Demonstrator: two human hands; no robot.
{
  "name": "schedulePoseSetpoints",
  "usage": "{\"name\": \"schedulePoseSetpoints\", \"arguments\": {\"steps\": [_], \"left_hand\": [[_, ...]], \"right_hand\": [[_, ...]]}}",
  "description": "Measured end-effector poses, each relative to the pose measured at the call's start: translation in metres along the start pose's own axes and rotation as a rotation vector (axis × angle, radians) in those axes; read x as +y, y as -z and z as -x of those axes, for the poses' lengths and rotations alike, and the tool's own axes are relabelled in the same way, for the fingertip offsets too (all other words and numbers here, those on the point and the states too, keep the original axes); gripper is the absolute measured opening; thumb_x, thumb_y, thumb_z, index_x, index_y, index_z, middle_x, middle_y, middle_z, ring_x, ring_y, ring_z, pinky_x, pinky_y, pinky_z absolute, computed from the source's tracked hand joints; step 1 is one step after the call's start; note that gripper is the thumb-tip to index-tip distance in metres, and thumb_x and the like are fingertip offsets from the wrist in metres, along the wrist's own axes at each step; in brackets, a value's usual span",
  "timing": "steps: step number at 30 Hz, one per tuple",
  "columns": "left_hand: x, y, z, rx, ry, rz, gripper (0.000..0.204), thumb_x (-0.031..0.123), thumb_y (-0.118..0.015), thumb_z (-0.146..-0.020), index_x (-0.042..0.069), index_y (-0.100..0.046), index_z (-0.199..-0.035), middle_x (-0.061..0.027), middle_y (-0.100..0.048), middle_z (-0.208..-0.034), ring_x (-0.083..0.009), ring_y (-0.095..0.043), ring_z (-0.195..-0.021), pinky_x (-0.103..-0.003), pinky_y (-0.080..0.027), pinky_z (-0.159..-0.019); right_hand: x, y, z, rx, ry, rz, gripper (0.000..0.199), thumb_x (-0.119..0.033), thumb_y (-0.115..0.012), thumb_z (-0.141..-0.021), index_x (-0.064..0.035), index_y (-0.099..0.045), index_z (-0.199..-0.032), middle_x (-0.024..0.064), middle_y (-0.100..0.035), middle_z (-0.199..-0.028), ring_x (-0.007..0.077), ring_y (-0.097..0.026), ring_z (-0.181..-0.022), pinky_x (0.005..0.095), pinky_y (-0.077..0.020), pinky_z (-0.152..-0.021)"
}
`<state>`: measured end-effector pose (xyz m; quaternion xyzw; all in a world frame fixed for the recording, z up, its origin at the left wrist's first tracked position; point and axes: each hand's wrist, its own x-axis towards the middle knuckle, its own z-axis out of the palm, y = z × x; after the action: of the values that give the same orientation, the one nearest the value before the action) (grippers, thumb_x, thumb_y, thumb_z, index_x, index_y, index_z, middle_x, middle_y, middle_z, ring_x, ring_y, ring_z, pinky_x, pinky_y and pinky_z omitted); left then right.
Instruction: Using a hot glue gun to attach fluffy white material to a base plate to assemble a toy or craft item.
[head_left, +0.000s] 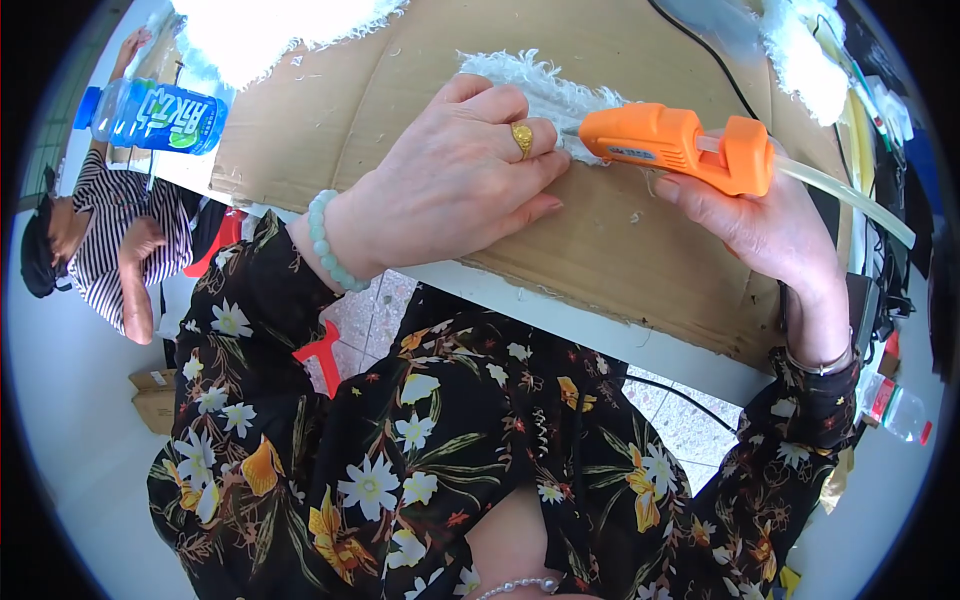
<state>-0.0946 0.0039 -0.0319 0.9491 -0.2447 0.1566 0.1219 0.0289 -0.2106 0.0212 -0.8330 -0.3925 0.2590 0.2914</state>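
Observation:
My right hand [765, 225] grips an orange hot glue gun [650, 137], its nozzle turned left toward my left hand. A pale, translucent glue stick [850, 195] sticks out of the gun's back end. Under the nozzle lies a piece of white, shaggy plush fabric [540, 85] on brown cardboard. My left hand [470, 165] is closed over the near edge of this fabric, fingers curled, with a gold ring and a pale green bead bracelet. The nozzle's tip is partly hidden beside the left fingers, so I cannot tell whether it touches the fabric.
Flat cardboard [330, 110] covers the table. More white plush [270, 35] lies at the far left, and another white piece [800, 60] at the far right. A blue-labelled bottle [160, 115] stands at the left. A black cable [710, 50] crosses behind the gun. A person in stripes [120, 235] sits at the left.

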Motion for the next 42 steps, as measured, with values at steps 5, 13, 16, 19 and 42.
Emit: {"name": "schedulePoseSetpoints", "arguments": {"steps": [5, 13, 16, 19, 42], "left_hand": [[-0.002, -0.002, 0.0, 0.045, -0.013, -0.053, 0.027, 0.014, -0.072, -0.064, 0.006, -0.062, -0.088, -0.0004, -0.058, -0.085, -0.0214, -0.051, -0.082, -0.035, -0.039, -0.077], [-0.01, -0.009, -0.013, 0.132, 0.046, -0.027, 0.03, 0.012, -0.074, -0.063, 0.008, -0.055, -0.085, -0.0038, -0.058, -0.088, -0.0242, -0.054, -0.081, -0.035, -0.042, -0.077], [-0.012, -0.009, -0.021, 0.169, 0.034, -0.028, 0.029, 0.012, -0.074, -0.063, 0.008, -0.055, -0.085, -0.0047, -0.058, -0.091, -0.0262, -0.055, -0.081, -0.035, -0.044, -0.075], [-0.019, -0.016, -0.027, 0.207, -0.05, -0.034, 0.023, 0.012, -0.073, -0.065, 0.008, -0.056, -0.081, -0.0049, -0.058, -0.094, -0.0268, -0.056, -0.08, -0.035, -0.046, -0.072], [-0.026, -0.019, -0.022, 0.191, 0.242, 0.171, 0.027, 0.017, -0.065, -0.069, 0.009, -0.055, -0.092, -0.0121, -0.058, -0.068, -0.031, -0.057, -0.062, -0.038, -0.046, -0.062]], "right_hand": [[0.011, 0.001, 0.009, 0.098, 0.09, 0.105, 0.033, -0.028, -0.069, -0.078, -0.0031, -0.062, -0.098, 0.0015, -0.059, -0.077, 0.0102, -0.052, -0.07, 0.0242, -0.0432, -0.065], [0.032, -0.002, 0.014, 0.233, 0.038, -0.515, 0.029, -0.027, -0.064, -0.083, -0.0014, -0.061, -0.095, 0.0024, -0.057, -0.069, 0.0098, -0.053, -0.062, 0.024, -0.0438, -0.059], [0.029, -0.003, 0.012, 0.323, 0.066, -0.592, 0.029, -0.031, -0.056, -0.087, -0.002, -0.056, -0.093, 0.0046, -0.054, -0.068, 0.0133, -0.055, -0.062, 0.0286, -0.0454, -0.059], [0.043, -0.002, 0.01, 0.422, 0.069, -0.727, 0.029, -0.029, -0.055, -0.088, -0.0012, -0.054, -0.097, 0.0042, -0.054, -0.069, 0.0149, -0.056, -0.063, 0.03, -0.0473, -0.06], [0.032, -0.01, 0.007, 0.147, 0.045, -0.311, 0.041, -0.031, -0.068, -0.08, 0.0009, -0.057, -0.103, 0.0035, -0.058, -0.08, 0.0114, -0.055, -0.072, 0.0253, -0.046, -0.068]]}}
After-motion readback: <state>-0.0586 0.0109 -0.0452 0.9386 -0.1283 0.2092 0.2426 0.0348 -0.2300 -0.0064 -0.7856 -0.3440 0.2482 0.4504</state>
